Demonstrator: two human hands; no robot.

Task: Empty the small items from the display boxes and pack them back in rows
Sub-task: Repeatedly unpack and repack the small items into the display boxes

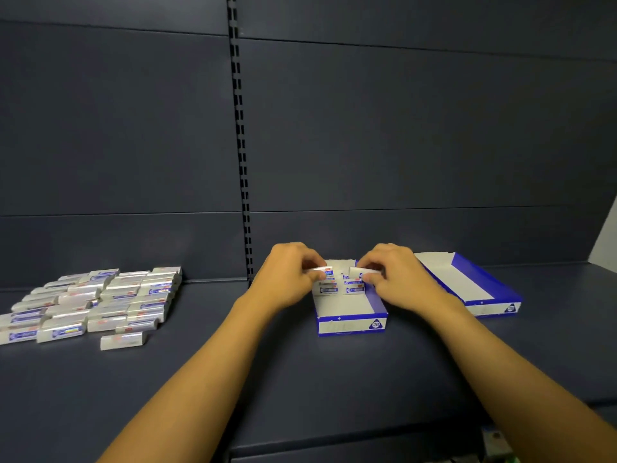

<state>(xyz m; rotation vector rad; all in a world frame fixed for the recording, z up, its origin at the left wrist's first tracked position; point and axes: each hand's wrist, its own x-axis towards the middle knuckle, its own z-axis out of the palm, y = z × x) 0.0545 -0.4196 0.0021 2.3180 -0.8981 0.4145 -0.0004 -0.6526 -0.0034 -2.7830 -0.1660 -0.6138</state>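
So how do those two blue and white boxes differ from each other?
The near box holds a few small packs at its far end, with both hands working in it; the far box on the right looks empty and untouched. The near box sits square to the camera, while the far box lies angled. Both are shallow, blue outside, white inside.

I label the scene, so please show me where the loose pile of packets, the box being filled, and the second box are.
loose packets (96, 302), head view, middle of pile.
box being filled (350, 324), head view, front wall.
second box (467, 282), head view, white inner floor.
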